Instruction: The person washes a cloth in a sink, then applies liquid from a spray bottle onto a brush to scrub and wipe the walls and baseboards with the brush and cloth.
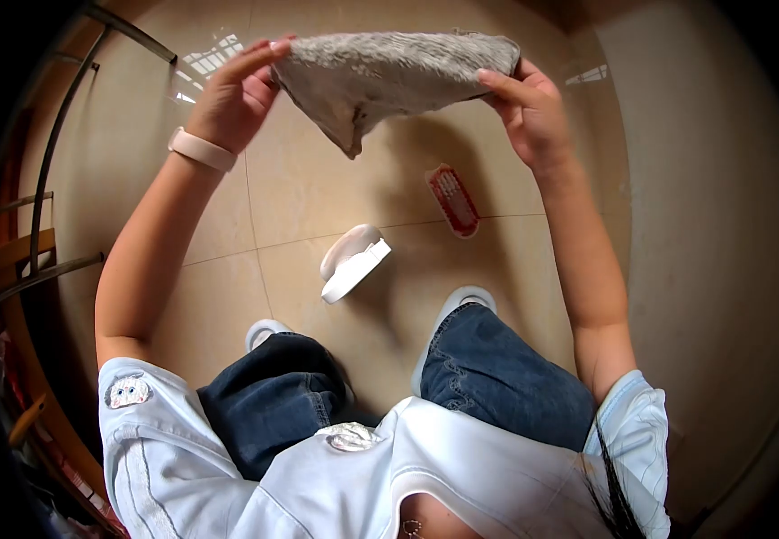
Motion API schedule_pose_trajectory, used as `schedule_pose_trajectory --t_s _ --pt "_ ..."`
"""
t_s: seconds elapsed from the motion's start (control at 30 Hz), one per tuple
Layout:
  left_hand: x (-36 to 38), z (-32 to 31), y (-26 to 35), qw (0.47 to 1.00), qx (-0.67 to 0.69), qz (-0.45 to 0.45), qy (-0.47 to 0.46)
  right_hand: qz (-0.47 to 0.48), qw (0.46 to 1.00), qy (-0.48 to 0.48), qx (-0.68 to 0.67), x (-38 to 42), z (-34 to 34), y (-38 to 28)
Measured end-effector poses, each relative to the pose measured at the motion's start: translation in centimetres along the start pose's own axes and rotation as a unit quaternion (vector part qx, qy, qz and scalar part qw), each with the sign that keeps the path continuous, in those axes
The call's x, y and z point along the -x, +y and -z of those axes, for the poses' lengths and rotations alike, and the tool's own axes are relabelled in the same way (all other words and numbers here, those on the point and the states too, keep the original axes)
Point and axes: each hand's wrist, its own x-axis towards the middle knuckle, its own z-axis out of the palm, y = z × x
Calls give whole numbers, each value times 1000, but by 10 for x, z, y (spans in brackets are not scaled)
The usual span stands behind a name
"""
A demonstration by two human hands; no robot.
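Note:
A grey, fuzzy cloth (398, 72) hangs stretched between my two hands, up at the top of the head view. My left hand (241, 94) pinches its left corner between thumb and fingers, with a pale band round the wrist. At the opposite corner, my right hand (529, 108) grips the edge, thumb on the near side. The cloth's lower edge sags to a point left of centre. Below it on the floor lie a brush (452, 199) with red and white bristles facing up and a small white object (354, 263) with a rounded, pale part beside a straight-edged part.
Beige glossy tiles (219, 287) cover the floor, and my feet and dark jeans (506, 377) are at the near side. A metal frame (48, 153) stands along the left. A pale wall (713, 225) rises at the right.

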Motion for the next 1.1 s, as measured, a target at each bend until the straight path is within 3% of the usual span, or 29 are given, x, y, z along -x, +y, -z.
schedule_pose_trajectory --t_s 0.07,0.13,0.2,0.33,0.4,0.43,0.5,0.6,0.67,0.73,0.8,0.93,0.97,1.03,1.1 --pt "-3 4 11 997 -26 -67 24 -5 993 102 57 1 2 -4" --pt "-2 -1 23 990 -20 -136 19 -16 994 100 29 -3 2 -9" --pt "-8 15 35 988 -48 -145 26 -61 987 98 -116 -8 5 -10" --pt "-1 15 39 963 -169 -204 48 -165 969 134 -124 -13 10 -16" --pt "5 4 36 992 -87 49 75 -113 976 170 -81 -8 3 -16" --pt "11 2 29 976 -88 170 100 -60 976 204 -36 -6 -2 -17" --pt "21 19 8 946 -70 312 46 -20 987 161 -18 -10 10 -15" --pt "32 22 -7 912 -132 389 4 26 996 85 -4 -11 19 -17" --pt "34 23 -5 908 -147 392 -14 42 998 48 -5 -9 17 -23" --pt "24 31 1 903 -163 397 -36 0 999 11 40 -9 20 -25" --pt "21 40 12 930 -220 293 -4 -2 996 36 87 -4 15 -27" --pt "19 37 21 974 -206 81 41 -10 990 10 137 2 9 -24" --pt "17 37 24 974 -207 82 43 34 977 10 208 0 10 -20" --pt "16 30 33 958 -283 -37 15 79 957 9 279 -3 12 -14" --pt "16 25 41 939 -335 -74 2 101 881 67 456 -5 12 -10"
